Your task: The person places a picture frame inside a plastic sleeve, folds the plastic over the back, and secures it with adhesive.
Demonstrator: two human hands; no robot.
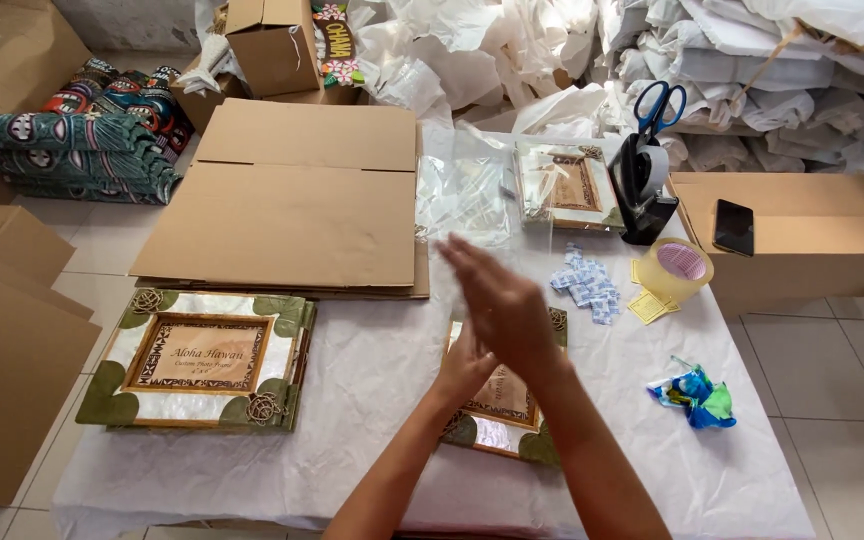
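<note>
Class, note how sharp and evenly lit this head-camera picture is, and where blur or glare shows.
Head view: soft, even daylight, faint shadows; right hand motion-blurred, left hand sharper; glare on the clear plastic bag; stacked frames crisp.

We saw two bare forearms, no sleeves in view; left hand (464, 368) and right hand (500, 305) wore no gloves, rings or watch.

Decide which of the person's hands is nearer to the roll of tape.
Right. The right hand hovers left of the roll of tape; the left hand sits lower and farther left, over the picture frame.
</note>
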